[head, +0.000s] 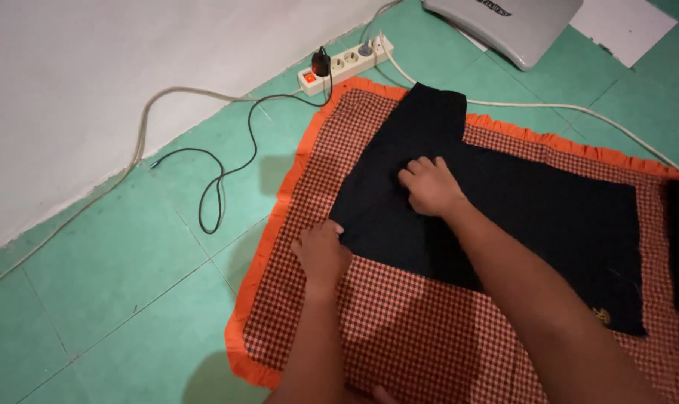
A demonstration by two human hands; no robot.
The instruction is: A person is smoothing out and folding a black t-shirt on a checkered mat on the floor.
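Nearest me, my left hand [322, 253] pinches the edge of the flat black cloth garment [504, 217]; my right hand [429, 185] presses fingers-curled on it; it lies on an orange-frilled checked mat [399, 329] over green floor tiles [115, 284]; white power strip [345, 64] by the wall.

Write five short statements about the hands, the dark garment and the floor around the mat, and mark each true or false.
1. The right hand presses on the black garment. True.
2. The left hand holds the black cable. False: it rests at the garment's edge.
3. The garment lies on a checked mat with an orange frill. True.
4. The power strip sits on the mat. False: it lies on the green tiled floor.
5. The black cable is plugged into the power strip. True.
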